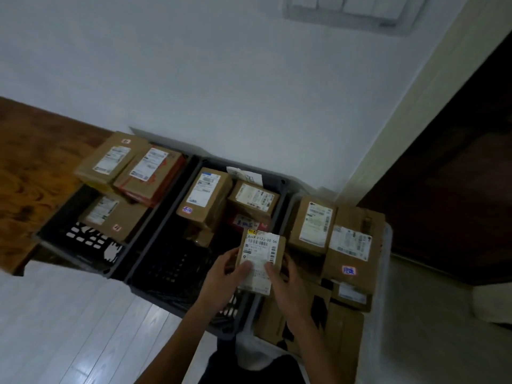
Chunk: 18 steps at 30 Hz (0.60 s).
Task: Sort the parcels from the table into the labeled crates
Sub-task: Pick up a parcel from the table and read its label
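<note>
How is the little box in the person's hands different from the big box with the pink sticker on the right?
The small brown cardboard parcel is held up by the left hand and right hand; the large brown cardboard parcel with a pink sticker rests on other boxes. The small parcel's white label covers most of its face and hangs past its edge; the large parcel's leaves much cardboard bare. Both are brown cardboard with printed shipping labels.
</note>
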Available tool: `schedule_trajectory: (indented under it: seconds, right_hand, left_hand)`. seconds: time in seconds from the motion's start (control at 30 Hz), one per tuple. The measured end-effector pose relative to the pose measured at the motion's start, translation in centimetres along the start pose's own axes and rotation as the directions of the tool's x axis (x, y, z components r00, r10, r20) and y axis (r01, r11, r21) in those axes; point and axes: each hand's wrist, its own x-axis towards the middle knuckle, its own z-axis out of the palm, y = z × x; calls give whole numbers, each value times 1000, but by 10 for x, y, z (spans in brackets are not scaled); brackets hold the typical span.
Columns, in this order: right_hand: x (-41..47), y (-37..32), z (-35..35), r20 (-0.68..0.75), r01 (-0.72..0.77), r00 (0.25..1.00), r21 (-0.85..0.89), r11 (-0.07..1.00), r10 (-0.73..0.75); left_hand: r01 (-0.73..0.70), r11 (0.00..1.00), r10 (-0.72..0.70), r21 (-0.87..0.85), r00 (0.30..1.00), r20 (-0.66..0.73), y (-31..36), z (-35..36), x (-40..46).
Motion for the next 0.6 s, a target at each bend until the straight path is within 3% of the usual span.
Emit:
schedule_trajectory:
  seconds: [0.27, 0.6]
  right_hand:
    - [23, -8, 83, -13, -73, 997, -156, 985, 72]
    - [54, -10, 180, -161, -160, 969, 172, 972, 188]
  left_hand:
    - [-1, 1000, 1, 0, 1000, 12, -19, -76, 34]
    - [7, 991, -32, 135, 983, 181, -41, -150, 93]
